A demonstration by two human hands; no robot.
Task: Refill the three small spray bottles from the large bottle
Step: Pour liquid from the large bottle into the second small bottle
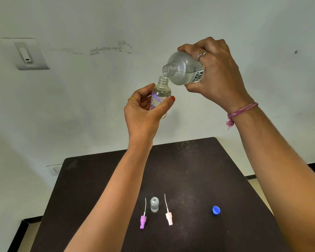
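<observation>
While hands pour, blue cap lies apart.

1. Your landmark: dark table, matte brown-black top, rounded far corners, faintly scuffed.
2. Behind the table: pale wall, evenly lit.
3. High above the table's left end: white switch plate.
4. Right of that plate: a dark smudged streak across the paint.
5. Just beyond the table's far-left corner: a low wall socket.
6. Beneath the table's left edge: black skirting, light floor.
</observation>
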